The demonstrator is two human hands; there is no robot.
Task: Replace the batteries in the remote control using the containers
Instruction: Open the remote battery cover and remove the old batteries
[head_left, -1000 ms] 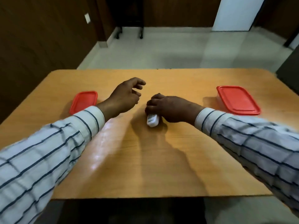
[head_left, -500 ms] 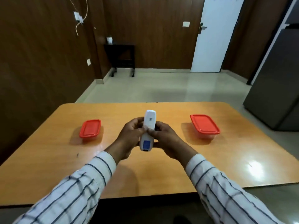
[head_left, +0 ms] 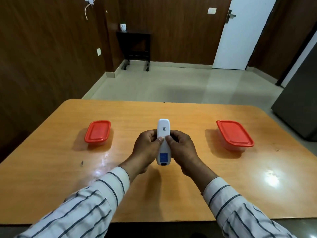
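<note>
From the head camera, we see the white remote control held up above the wooden table, over the middle of its near half, back side facing us. It points away from us, with a small code label near its far end and a blue label near its near end. Our left hand wraps the remote's left edge, fingers curled snugly around it and the thumb pressed flat on its back. Our right hand grips the remote's right edge the same way, fingers closed on it, thumb lying on the back just beside the left thumb. The two thumb tips nearly meet on the remote's centre line.

To the left of the remote, well apart from it, a small container with a red lid sits on the table, lid on. To the right of the remote, also well apart, a larger container with a red lid sits on the table, closed as well. We cannot tell what either one holds. Striped sleeves cover both forearms, nearer to us than the remote.
</note>
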